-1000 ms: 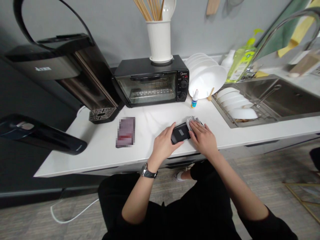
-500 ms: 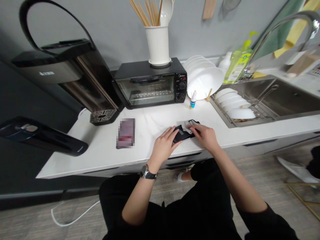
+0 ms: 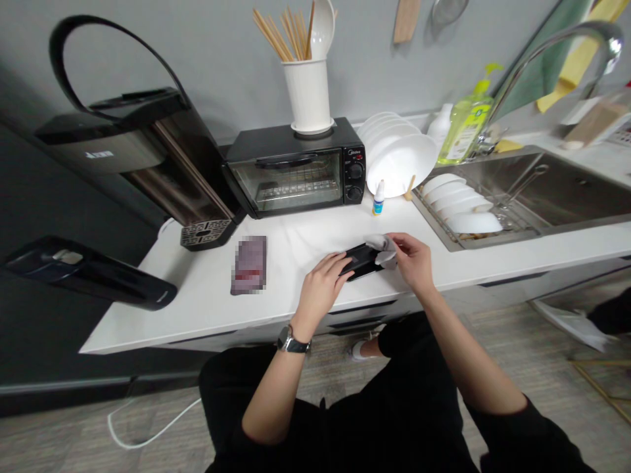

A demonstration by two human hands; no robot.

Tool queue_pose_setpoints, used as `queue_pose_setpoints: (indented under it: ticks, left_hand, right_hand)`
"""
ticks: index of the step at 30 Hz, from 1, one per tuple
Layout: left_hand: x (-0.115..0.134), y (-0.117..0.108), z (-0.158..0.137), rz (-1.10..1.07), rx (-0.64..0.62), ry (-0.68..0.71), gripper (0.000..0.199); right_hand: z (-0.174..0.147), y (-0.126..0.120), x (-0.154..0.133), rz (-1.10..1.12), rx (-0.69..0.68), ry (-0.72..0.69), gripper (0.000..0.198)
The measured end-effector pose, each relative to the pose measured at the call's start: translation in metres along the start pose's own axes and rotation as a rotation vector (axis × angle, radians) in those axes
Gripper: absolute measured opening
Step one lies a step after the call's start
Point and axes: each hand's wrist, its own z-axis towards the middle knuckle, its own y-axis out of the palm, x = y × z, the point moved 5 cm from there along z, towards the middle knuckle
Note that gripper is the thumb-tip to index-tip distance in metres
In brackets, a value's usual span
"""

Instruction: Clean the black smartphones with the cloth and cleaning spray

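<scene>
On the white countertop (image 3: 286, 289) lies a black oblong case (image 3: 362, 261). My left hand (image 3: 323, 284), with a watch on its wrist, grips the case's left end, fingers over the top and thumb at the near side. A soft grey cloth (image 3: 384, 248) is bunched over the right end of the case. My right hand (image 3: 413, 259) pinches the cloth's right edge between thumb and fingers. A small white bottle with a blue label (image 3: 378, 199) stands upright behind the case. What lies inside the case, under the cloth, is hidden.
A flat pixelated object (image 3: 249, 265) lies to the left. Behind are a toaster oven (image 3: 296, 174), white plates (image 3: 401, 161) and a drinks machine (image 3: 167, 164). A dark flask-like object (image 3: 93, 272) is far left. The sink (image 3: 566, 190) with stacked bowls (image 3: 458, 200) is right.
My right hand has moved slightly right and up, drawing the grey cloth toward the right end, so more of the black case shows. My left hand stays on the case.
</scene>
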Motion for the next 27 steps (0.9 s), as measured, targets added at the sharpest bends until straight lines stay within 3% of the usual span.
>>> queue_pose_setpoints:
  ticks: [6, 12, 16, 19, 22, 25, 27]
  left_hand:
    - [-0.003, -0.001, 0.003, -0.013, 0.019, -0.025, 0.028]
    - [0.000, -0.009, 0.000, -0.102, 0.109, -0.046, 0.023]
    - [-0.005, -0.012, -0.005, -0.244, 0.130, -0.142, 0.023]
    - [-0.012, -0.008, -0.006, -0.331, 0.081, -0.261, 0.028]
    - [-0.016, -0.006, -0.003, -0.217, 0.027, -0.310, 0.031]
    - [-0.011, -0.004, 0.002, -0.035, -0.025, -0.220, 0.034]
    - [-0.006, -0.001, 0.004, -0.011, -0.087, -0.128, 0.051]
  right_hand:
    - [-0.006, 0.022, -0.017, -0.206, -0.274, -0.237, 0.035]
    - [-0.008, 0.014, -0.028, -0.248, -0.085, -0.297, 0.036]
    - [-0.009, 0.005, -0.041, -0.309, 0.097, -0.282, 0.036]
    - [-0.005, 0.020, -0.042, -0.387, -0.055, -0.323, 0.032]
    - [-0.001, 0.040, -0.031, -0.402, -0.198, -0.333, 0.029]
    - [0.000, 0.053, -0.014, -0.424, -0.265, -0.276, 0.027]
    - [-0.001, 0.056, -0.004, -0.483, -0.272, -0.250, 0.028]
